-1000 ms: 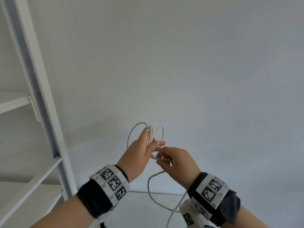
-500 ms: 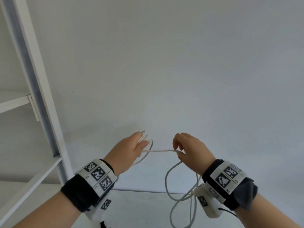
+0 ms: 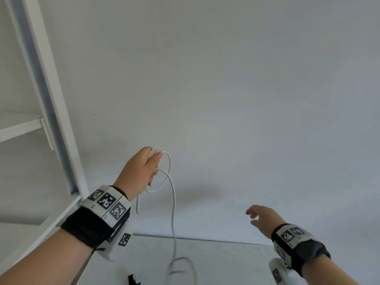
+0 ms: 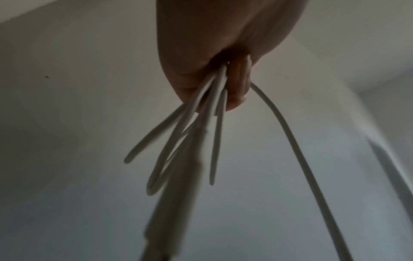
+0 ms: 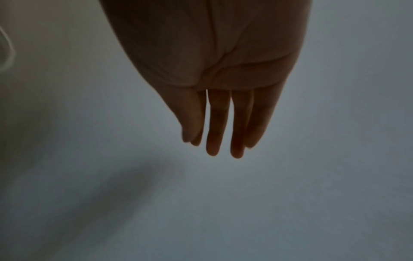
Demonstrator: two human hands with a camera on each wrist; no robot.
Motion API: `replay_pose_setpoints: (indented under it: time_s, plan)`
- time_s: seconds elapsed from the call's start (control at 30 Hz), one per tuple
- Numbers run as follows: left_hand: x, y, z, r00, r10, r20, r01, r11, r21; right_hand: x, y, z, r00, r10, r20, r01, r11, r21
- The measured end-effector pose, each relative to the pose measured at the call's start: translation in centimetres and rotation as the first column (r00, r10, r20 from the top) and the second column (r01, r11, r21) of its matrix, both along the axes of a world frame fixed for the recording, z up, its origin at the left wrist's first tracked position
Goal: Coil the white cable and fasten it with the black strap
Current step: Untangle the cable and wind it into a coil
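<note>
My left hand is raised in front of the wall and grips several loops of the white cable. In the left wrist view the loops of the white cable fan out from between thumb and fingers of the left hand. One long strand hangs down to the table. My right hand is off to the right, apart from the cable, with straight fingers and nothing in it. A small black thing, perhaps the strap, lies at the bottom edge on the table.
A white shelf frame stands at the left, close to my left forearm. A plain white wall fills the background. The grey tabletop lies below, with the cable's loose end curling on it.
My right hand has let go of the cable and moved away to the right and down. My left hand has lifted the coil higher.
</note>
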State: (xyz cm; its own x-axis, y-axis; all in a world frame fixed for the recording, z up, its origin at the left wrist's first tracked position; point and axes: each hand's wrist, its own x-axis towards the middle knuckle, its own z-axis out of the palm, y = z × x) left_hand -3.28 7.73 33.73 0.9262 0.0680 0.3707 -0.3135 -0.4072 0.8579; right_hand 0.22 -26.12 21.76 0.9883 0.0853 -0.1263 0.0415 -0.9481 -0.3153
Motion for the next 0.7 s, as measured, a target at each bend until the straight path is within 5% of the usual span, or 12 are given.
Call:
replay_pose_setpoints:
  time_s: [0.17, 0.33, 0.53, 0.7]
  plan:
    - [-0.3, -2.2, -0.1, 0.995, -0.087, -0.058, 0.082, 0.993, -0.080, -2.7, 6.9, 2.3, 0.974, 0.225, 0.025, -0.209, 0.852, 0.480]
    - [-0.5, -3.1, 1.1, 0.994, -0.107, -0.037, 0.102, 0.987, -0.125, -5.6, 12.3, 2.6, 0.870, 0.490, -0.047, -0.317, 0.632, 0.707]
    - [-0.5, -3.0, 2.5, 0.995, -0.102, 0.014, 0.103, 0.971, -0.214, -5.5, 14.0, 1.3, 0.846, 0.533, -0.026, -0.310, 0.530, 0.790]
    - [-0.3, -1.5, 2.8, 0.996, -0.083, 0.017, 0.085, 0.951, -0.297, -3.1, 10.9, 1.0, 0.946, 0.323, -0.029, -0.160, 0.541, 0.826]
